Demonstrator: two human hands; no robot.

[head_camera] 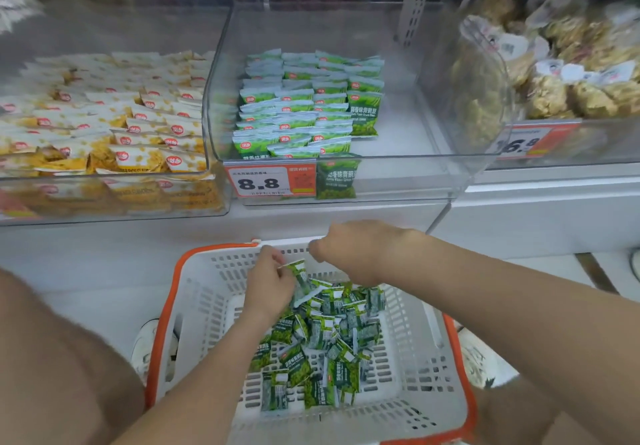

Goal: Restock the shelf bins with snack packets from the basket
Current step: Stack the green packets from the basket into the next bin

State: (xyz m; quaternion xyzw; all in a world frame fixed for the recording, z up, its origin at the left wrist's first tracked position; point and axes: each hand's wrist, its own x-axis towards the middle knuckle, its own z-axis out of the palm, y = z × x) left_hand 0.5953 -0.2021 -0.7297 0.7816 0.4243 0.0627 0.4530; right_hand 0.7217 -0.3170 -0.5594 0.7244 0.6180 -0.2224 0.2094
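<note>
Fingers [274, 256] of left hand [268, 288] pinch one green packet [300, 280], held just above the loose pile of green packets [322, 347] in the white basket [207, 306] with its orange rim. Right hand [349, 254] hovers over the basket's far edge, fingers curled; cannot tell if they hold anything. On the shelf above, the clear middle bin [398, 125] holds stacked green rows [298, 108] on its left side. Yellow packets [121, 125] fill the bin to its left.

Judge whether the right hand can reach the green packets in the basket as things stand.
Probably yes: the right hand hovers over the open basket, the green packets lie heaped just below it, uncovered; the left hand, holding one, sits to the side.
</note>
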